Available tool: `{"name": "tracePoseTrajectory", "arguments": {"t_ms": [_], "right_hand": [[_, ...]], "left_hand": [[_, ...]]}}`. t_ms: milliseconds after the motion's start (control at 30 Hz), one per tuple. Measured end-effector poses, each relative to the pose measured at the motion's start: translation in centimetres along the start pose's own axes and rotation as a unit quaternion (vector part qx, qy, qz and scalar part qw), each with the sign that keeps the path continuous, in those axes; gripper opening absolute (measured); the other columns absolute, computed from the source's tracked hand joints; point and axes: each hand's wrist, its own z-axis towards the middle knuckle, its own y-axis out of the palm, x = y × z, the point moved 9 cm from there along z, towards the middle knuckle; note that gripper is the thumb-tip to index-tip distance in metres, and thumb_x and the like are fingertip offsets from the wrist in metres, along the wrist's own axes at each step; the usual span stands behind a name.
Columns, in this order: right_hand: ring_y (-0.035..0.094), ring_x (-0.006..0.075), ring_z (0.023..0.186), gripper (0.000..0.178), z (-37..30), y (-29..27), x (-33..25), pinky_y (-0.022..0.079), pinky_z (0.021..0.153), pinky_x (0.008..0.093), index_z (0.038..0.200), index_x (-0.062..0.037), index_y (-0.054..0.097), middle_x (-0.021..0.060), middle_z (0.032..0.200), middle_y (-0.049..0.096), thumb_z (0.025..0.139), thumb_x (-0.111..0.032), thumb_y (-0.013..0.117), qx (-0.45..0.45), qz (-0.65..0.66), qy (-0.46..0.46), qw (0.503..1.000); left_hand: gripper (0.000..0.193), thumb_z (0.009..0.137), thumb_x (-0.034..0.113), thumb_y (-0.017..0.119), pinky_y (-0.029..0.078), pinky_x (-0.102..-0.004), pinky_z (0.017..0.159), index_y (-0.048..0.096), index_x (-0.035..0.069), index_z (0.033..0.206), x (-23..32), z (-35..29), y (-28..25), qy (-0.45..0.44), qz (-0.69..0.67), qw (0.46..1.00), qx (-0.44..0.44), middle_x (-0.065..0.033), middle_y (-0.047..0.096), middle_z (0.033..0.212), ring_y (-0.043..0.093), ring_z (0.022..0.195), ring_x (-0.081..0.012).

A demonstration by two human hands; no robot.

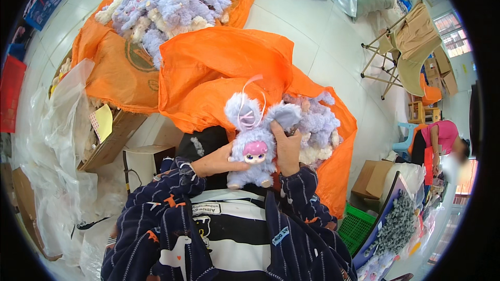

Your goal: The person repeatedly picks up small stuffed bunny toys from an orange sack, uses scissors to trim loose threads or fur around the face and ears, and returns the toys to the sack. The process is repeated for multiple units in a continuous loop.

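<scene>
A fluffy lavender plush doll [253, 148] with long ears, pink hair and a small hard face sits upright over my lap, facing up toward me. My left hand [216, 161] grips its body from the left, thumb lying just under the face. Around the base of the ear on the right, my right hand [287, 148] pinches with thumb and fingers. A thin pink ribbon [262, 99] loops up from the other ear. More lavender plush dolls [317, 125] lie in the orange sack [224, 67] just right of my right hand.
Beyond it, another orange sack [117, 73] carries a big heap of plush dolls [166, 2]. Clear plastic sheeting [52, 161] and a cardboard box [112, 135] stand at left. A folding chair [411, 47], a green crate [357, 227] and a bent-over person [440, 138] are at right.
</scene>
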Motion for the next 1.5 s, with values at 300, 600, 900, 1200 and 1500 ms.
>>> {"name": "tracePoseTrajectory", "arguments": {"t_ms": [300, 600, 900, 1200, 1500], "right_hand": [[0.054, 0.0079, 0.078, 0.021, -0.7, 1.3, 1.6, 0.044, 0.070, 0.0233, 0.093, 0.0022, 0.061, 0.0008, 0.087, 0.062, 0.078, -0.012, 0.067, -0.049, 0.012, 0.000, 0.999], [0.056, 0.0104, 0.079, 0.019, -0.6, 0.3, 1.5, 0.044, 0.072, 0.0240, 0.092, 0.0019, 0.060, 0.0019, 0.087, 0.061, 0.077, -0.009, 0.066, -0.021, 0.006, 0.005, 1.000], [0.055, 0.0085, 0.074, 0.020, -0.7, 0.5, 2.0, 0.044, 0.068, 0.0241, 0.088, 0.0027, 0.062, 0.0004, 0.082, 0.062, 0.078, -0.013, 0.067, -0.039, -0.054, -0.002, 0.998], [0.055, 0.0069, 0.071, 0.016, -1.4, 1.2, 1.7, 0.044, 0.065, 0.0224, 0.086, 0.0020, 0.062, -0.0006, 0.078, 0.061, 0.078, -0.011, 0.066, -0.044, -0.006, -0.008, 0.999], [0.049, 0.0041, 0.062, 0.019, -0.6, 0.6, 3.2, 0.039, 0.054, 0.0211, 0.081, -0.0012, 0.061, -0.0033, 0.069, 0.055, 0.079, -0.019, 0.065, -0.049, 0.074, 0.069, 0.994]], "left_hand": [[0.023, 0.085, 0.011, 0.057, 0.047, -0.0219, 0.067, 0.057, 0.000, 0.106, 5.2, -0.2, -5.2, 0.156, 0.052, 0.953, 0.253, 0.0000, 0.061, 0.093, 0.056, 0.081, -0.0063], [0.030, 0.087, 0.009, 0.054, 0.046, -0.0260, 0.077, 0.049, 0.002, 0.115, 3.2, 1.0, -5.2, 0.143, -0.178, 0.957, 0.180, -0.0054, 0.058, 0.104, 0.056, 0.092, -0.0126], [0.029, 0.093, 0.022, 0.046, 0.043, -0.0241, 0.081, 0.051, 0.003, 0.114, 1.5, 0.8, -5.3, 0.128, -0.093, 0.961, 0.227, -0.0013, 0.058, 0.102, 0.052, 0.094, -0.0075], [0.047, 0.081, 0.019, 0.062, 0.040, -0.0266, 0.089, 0.044, -0.002, 0.119, 1.7, -1.2, -2.8, 0.001, 0.128, 0.982, 0.137, -0.0077, 0.054, 0.110, 0.050, 0.101, -0.0127], [0.054, 0.068, 0.006, 0.069, 0.041, -0.0300, 0.090, 0.047, 0.000, 0.117, -4.1, -1.8, -2.0, -0.118, 0.062, 0.990, 0.050, -0.0060, 0.056, 0.109, 0.053, 0.100, -0.0133]]}}
